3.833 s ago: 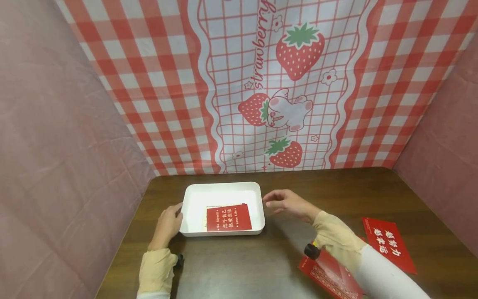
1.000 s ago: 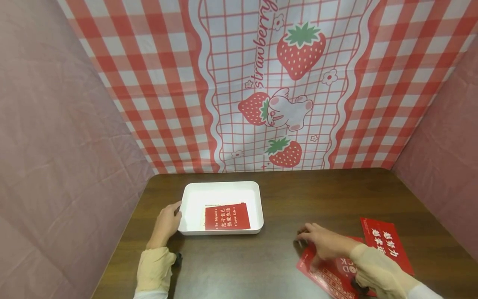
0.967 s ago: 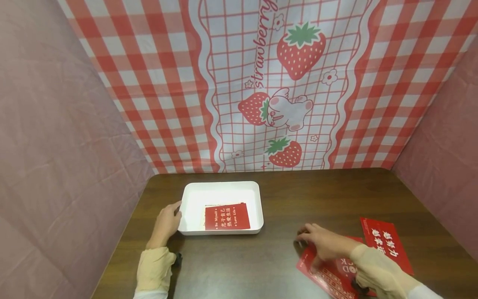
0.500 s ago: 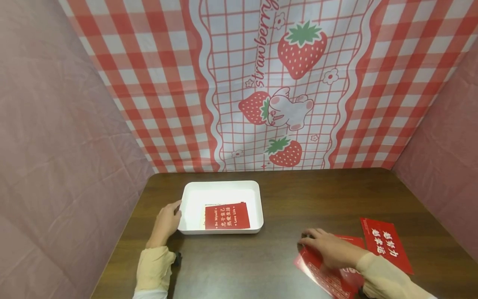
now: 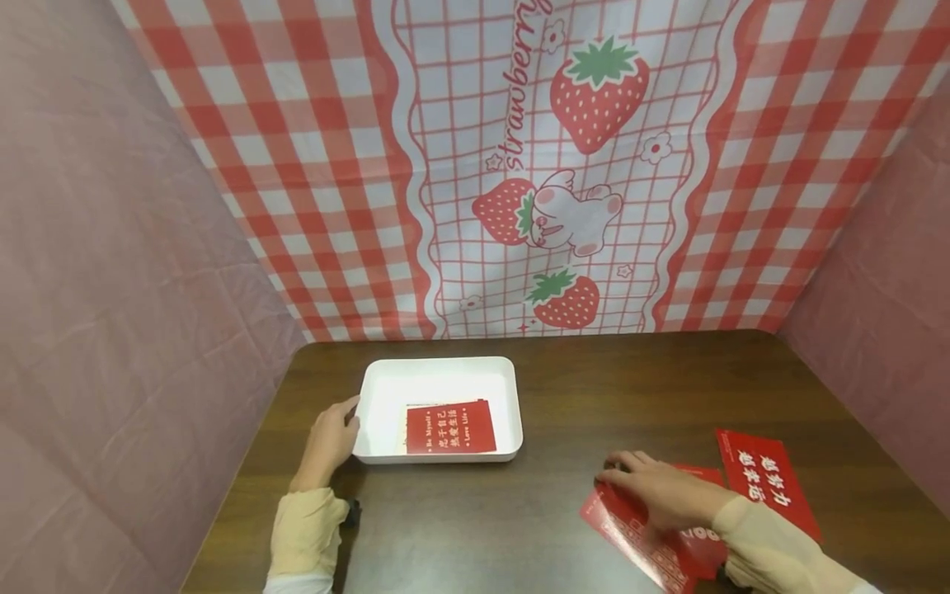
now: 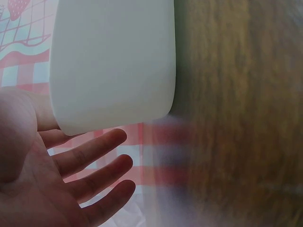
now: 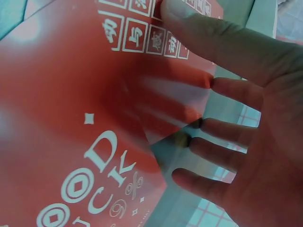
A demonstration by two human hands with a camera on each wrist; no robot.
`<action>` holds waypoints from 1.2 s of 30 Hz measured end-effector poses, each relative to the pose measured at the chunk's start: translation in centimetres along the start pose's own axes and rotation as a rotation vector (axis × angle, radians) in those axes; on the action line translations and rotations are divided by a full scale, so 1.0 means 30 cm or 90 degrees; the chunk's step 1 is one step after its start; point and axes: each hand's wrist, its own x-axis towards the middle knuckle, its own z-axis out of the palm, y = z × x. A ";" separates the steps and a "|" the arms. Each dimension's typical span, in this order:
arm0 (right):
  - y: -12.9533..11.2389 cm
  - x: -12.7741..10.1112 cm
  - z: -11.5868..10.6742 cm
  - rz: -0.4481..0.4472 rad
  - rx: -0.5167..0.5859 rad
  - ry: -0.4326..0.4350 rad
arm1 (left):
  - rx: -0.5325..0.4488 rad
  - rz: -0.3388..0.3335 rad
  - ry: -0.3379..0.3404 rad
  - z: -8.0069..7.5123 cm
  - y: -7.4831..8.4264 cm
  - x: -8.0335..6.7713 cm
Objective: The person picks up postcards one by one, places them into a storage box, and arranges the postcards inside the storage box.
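Note:
Near the table's front right, my right hand point(image 5: 664, 493) pinches a red card with rows of boxed characters point(image 5: 622, 521). In the right wrist view its thumb point(image 7: 201, 33) lies on the printed face, and the index fingertip meets the edge. Partly under that card is another red card, marked GOOD LUCK point(image 7: 97, 175). On the left, my left hand point(image 5: 331, 433) rests against the side of a white tray point(image 5: 514, 396), its fingers point(image 6: 99, 146) fairly straight and spread. Inside the tray, a red card with white writing point(image 5: 451, 429) overlaps a cream-coloured piece.
Farther right, another red card with large white characters point(image 5: 768, 478) lies flat on the dark wooden table point(image 5: 594, 379). A red-checked strawberry cloth point(image 5: 564, 206) hangs behind the table, and plain pink cloth point(image 5: 134, 289) hangs at both sides.
My right hand has moved from beside the tray to the red cards at right. Its fingers have closed on the boxed card, which has shifted slightly left. The left hand stays at the tray.

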 end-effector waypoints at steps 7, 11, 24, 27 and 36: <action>0.002 0.012 0.002 -0.009 -0.029 0.031 | 0.001 -0.003 -0.005 -0.002 0.002 -0.003; 0.009 0.023 0.003 -0.015 -0.048 0.044 | -0.001 -0.005 -0.003 0.000 0.000 -0.007; 0.033 0.045 0.000 -0.075 -0.073 0.087 | 0.001 0.001 -0.002 0.000 -0.002 -0.005; 0.036 0.048 -0.001 -0.070 -0.071 0.087 | 0.001 0.001 -0.001 -0.001 -0.001 -0.005; 0.034 0.048 -0.015 -0.086 -0.050 0.094 | 0.006 0.007 0.007 0.001 0.000 -0.005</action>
